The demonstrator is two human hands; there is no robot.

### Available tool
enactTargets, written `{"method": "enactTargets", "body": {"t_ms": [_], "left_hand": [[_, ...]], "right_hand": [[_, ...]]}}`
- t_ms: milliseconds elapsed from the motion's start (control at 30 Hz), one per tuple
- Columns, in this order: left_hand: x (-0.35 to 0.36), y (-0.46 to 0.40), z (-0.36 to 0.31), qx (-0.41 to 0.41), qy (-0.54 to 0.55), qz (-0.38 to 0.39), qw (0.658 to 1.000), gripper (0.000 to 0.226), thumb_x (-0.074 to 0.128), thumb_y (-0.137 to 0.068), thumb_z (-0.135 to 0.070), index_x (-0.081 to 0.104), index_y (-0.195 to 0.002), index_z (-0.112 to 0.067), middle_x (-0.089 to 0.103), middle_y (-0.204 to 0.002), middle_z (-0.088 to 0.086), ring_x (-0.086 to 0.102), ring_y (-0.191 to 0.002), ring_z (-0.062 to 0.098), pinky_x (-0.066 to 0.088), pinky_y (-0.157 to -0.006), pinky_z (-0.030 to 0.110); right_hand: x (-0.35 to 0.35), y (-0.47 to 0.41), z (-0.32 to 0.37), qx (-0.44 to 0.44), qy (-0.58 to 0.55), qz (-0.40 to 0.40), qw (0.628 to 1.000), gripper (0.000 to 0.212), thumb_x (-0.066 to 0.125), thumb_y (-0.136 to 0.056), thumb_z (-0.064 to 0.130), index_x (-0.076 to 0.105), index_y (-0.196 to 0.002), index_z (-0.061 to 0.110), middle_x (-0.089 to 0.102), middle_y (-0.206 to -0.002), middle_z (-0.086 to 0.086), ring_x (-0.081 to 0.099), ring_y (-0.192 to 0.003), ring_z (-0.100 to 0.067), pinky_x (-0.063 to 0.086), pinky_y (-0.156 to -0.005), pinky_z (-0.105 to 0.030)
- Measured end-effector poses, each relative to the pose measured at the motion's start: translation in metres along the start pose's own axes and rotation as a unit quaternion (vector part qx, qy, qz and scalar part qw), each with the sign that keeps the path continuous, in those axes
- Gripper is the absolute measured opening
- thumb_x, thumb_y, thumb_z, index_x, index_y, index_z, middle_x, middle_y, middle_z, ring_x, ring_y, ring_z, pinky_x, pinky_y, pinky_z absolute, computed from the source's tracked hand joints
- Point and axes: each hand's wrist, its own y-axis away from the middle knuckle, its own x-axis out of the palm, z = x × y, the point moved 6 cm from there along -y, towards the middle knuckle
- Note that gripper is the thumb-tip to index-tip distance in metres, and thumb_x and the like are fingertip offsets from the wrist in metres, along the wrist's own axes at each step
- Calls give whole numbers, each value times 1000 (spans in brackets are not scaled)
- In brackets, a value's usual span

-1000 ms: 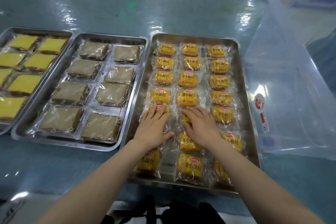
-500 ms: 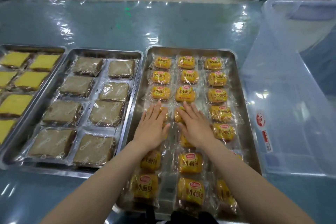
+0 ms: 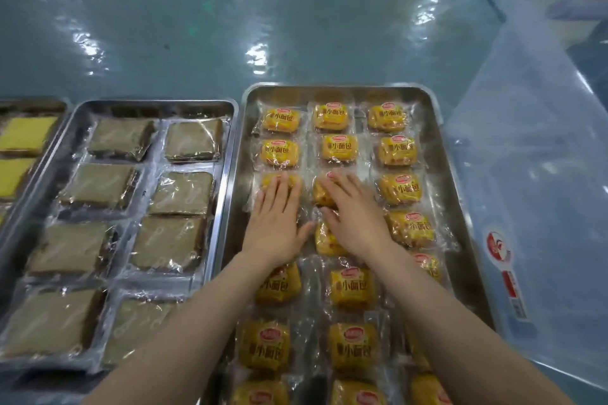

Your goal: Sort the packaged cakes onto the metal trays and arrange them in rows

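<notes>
Plastic-covered blue table (image 3: 197, 43) holds your steel tray (image 3: 441, 141) of yellow packaged cakes (image 3: 334, 117), where your left hand (image 3: 274, 223) and right hand (image 3: 353, 217) lie flat, fingers straight toward 12 o'clock (gripping nothing), likely nudging the third row square.

A table (image 3: 184, 52) covered in glossy blue-green plastic sheeting carries everything. Three shallow rectangular metal trays lie directly on it, side by side and touching at the rims. The rightmost tray (image 3: 442, 154) reaches farthest across the table. The middle tray (image 3: 230, 154) sits just left of it. The leftmost tray (image 3: 49, 138) is cut off by the picture's left edge. Just right of the rightmost tray stands a large clear plastic storage bin (image 3: 539, 174) with a red-and-white label on its near wall.
</notes>
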Motion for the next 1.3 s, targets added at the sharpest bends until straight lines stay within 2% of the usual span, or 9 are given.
{"method": "enactTargets", "body": {"t_ms": [133, 300, 467, 600, 733, 867, 1033, 1200, 1300], "left_hand": [[8, 2, 0, 0, 8, 11, 1000, 83, 4, -84, -69, -25, -144, -21, -34, -149, 6, -32, -137, 20, -18, -112, 37], [10, 1, 0, -7, 14, 15, 1000, 80, 9, -89, -67, -31, -139, -19, -40, -145, 5, -37, -134, 20, -24, -107, 36], [10, 2, -1, 2, 25, 60, 998, 80, 9, -89, -65, -35, -136, -17, -48, -138, 5, -46, -127, 21, -27, -104, 37], [4, 12, -2, -4, 40, 48, 998, 73, 21, -96, -44, -28, -139, -12, -35, -148, 13, -37, -134, 23, -21, -109, 39], [-8, 15, -4, 5, 57, 22, 998, 71, 22, -96, -39, -27, -138, -11, -33, -148, 10, -35, -133, 21, -22, -107, 34], [-24, 3, -3, 24, 56, -16, 998, 69, 24, -97, -36, -23, -142, -13, -35, -146, 6, -36, -133, 17, -26, -103, 29], [-39, -32, 12, 18, 61, -36, 997, 65, 24, -99, -33, -19, -146, -16, -31, -150, 5, -30, -137, 17, -14, -113, 32], [-54, -86, 27, 8, 51, -36, 998, 72, 33, -97, -30, -16, -147, -15, -27, -153, 7, -25, -140, 18, -9, -116, 36], [-54, -114, 33, 21, 31, -38, 999, 71, 29, -98, -39, -17, -147, -17, -25, -154, 6, -23, -141, 18, -10, -115, 35]], "right_hand": [[-1, -2, -9, 13, -20, -40, 999, 51, 56, -93, 28, 42, -142, 28, 34, -153, 2, 18, -144, -23, 15, -115, -35], [-2, 3, -11, 23, -43, -64, 997, 48, 62, -89, 20, 52, -135, 22, 41, -148, 1, 24, -141, -24, 14, -112, -31], [-7, 3, -8, 37, -48, -90, 994, 41, 63, -87, 13, 60, -128, 16, 49, -142, -3, 33, -138, -26, 17, -111, -29], [-8, 4, -3, 40, -56, -67, 995, 45, 64, -87, 13, 57, -131, 16, 45, -146, -4, 28, -141, -27, 19, -114, -35], [-15, 10, -1, 51, -48, -94, 993, 49, 65, -88, 17, 52, -135, 19, 40, -149, -2, 28, -141, -24, 20, -114, -36], [-23, 0, -1, 60, -18, -100, 993, 49, 58, -93, 22, 45, -140, 23, 30, -155, 1, 18, -145, -21, 16, -117, -42], [-26, -34, -7, 65, -37, -88, 993, 45, 47, -98, 19, 42, -142, 24, 25, -157, 3, 13, -146, -18, 16, -117, -37], [-33, -83, -14, 67, -48, -102, 991, 45, 41, -100, 17, 38, -144, 24, 22, -157, 4, 10, -146, -16, 19, -116, -39], [-35, -112, -17, 50, -14, -99, 994, 49, 41, -100, 20, 31, -148, 24, 17, -159, 4, 6, -146, -16, 10, -113, -31]]}}
